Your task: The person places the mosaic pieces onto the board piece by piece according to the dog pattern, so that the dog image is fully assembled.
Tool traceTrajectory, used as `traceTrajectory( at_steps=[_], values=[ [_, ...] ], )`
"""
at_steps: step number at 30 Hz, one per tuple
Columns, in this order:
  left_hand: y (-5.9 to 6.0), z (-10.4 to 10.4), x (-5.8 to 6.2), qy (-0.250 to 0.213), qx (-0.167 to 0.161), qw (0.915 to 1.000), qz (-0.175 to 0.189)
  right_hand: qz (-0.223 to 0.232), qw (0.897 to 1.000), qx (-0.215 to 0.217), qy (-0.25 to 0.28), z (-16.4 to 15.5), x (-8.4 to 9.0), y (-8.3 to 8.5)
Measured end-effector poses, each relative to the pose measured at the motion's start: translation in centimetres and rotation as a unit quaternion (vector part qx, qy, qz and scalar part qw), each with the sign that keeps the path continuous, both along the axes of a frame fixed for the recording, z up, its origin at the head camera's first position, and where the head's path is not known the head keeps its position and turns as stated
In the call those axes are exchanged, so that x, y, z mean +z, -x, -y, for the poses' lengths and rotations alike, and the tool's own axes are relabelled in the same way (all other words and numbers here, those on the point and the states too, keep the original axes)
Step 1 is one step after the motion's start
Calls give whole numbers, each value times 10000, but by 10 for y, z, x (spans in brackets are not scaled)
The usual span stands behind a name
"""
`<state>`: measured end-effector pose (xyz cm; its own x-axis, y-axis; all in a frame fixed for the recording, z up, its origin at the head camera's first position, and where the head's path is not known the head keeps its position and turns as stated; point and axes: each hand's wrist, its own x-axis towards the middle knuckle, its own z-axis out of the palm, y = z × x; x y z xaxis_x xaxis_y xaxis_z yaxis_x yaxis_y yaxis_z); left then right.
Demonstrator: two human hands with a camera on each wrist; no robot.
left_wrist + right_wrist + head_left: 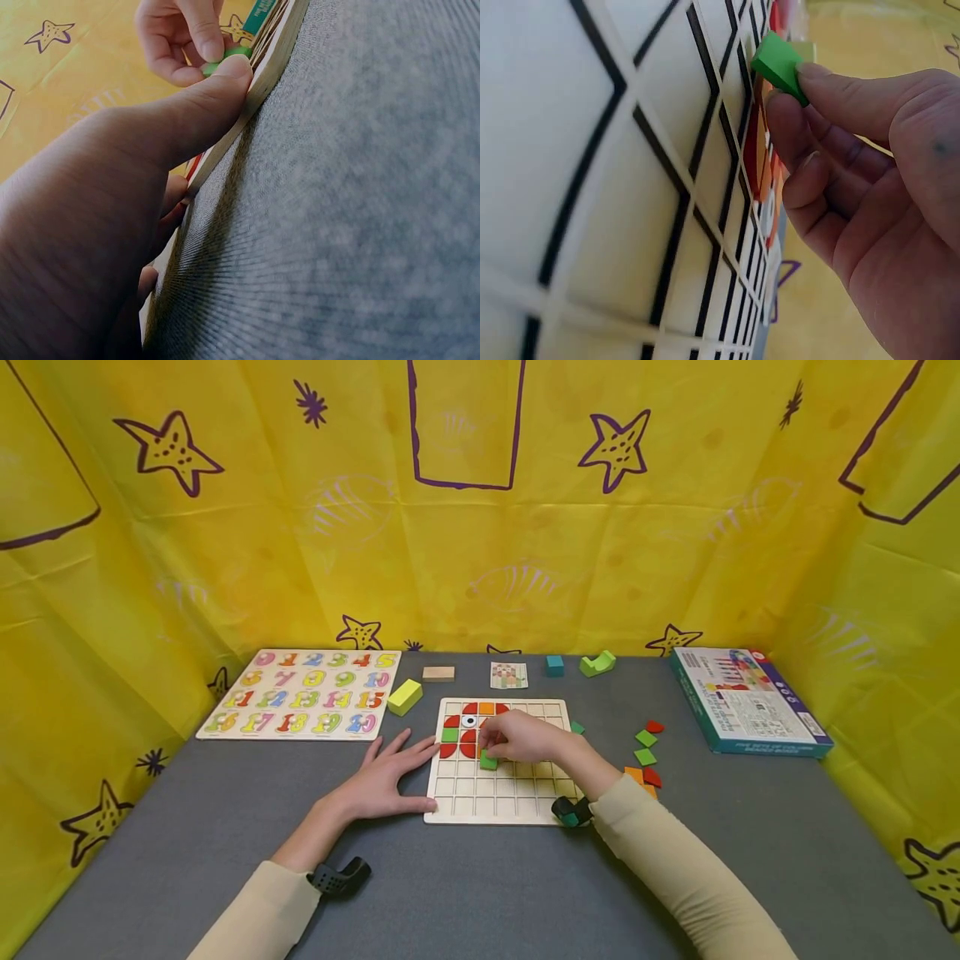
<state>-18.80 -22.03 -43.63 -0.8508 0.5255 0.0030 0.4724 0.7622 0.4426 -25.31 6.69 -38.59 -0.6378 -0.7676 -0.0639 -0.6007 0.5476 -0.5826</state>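
Observation:
My right hand [517,737] pinches a green square tile [778,64] between thumb and fingertips, close over the gridded wooden board [465,810]. In the head view the tile shows just below the red pieces near the board's left side. Set into the upper left cells are red rounded pieces [447,750], an orange square [487,708], a green square [450,735] and a white eye piece [468,721]. My left hand [382,781] lies with fingers spread at the board's left edge, thumb [232,71] on its near left corner.
Loose green, red and orange tiles [645,757] lie right of the board. A number puzzle [225,732] and a yellow block [405,697] sit at left. Behind are a picture card [509,675], wooden block [438,674], blue cube [554,666] and green arch [597,663]. A box [750,702] lies far right.

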Motion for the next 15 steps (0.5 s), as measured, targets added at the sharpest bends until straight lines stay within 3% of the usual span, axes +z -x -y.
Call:
traceTrajectory(
  at_steps=[15],
  values=[
    [-1,0,1,17,44,10000,23,-465,9977,342,-346,10,-3,-10]
  ],
)
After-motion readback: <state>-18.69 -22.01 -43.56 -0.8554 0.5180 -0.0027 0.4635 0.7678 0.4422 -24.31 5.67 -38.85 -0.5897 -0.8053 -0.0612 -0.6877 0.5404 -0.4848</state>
